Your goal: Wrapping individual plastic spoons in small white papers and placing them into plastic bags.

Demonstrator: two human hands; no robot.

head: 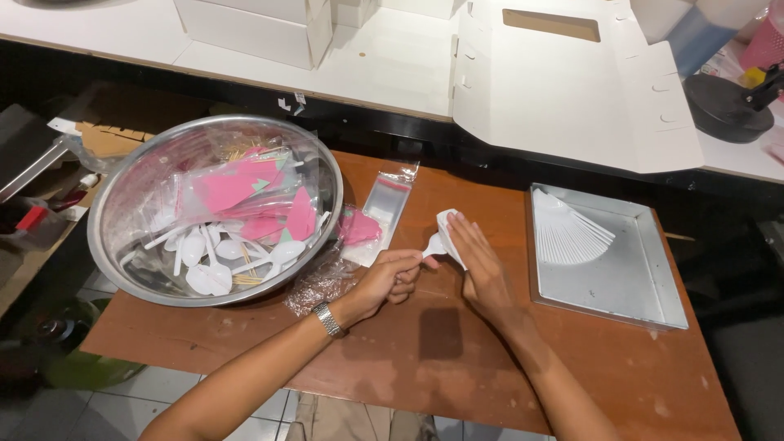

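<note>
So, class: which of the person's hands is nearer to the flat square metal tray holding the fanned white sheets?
Right. The right hand lies a short gap left of the flat square metal tray; the left hand is farther left, beside the round steel bowl.

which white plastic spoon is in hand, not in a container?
The white spoon over the brown table, pinched by the left hand, right hand wrapping it; the others lie in the steel bowl.
</note>
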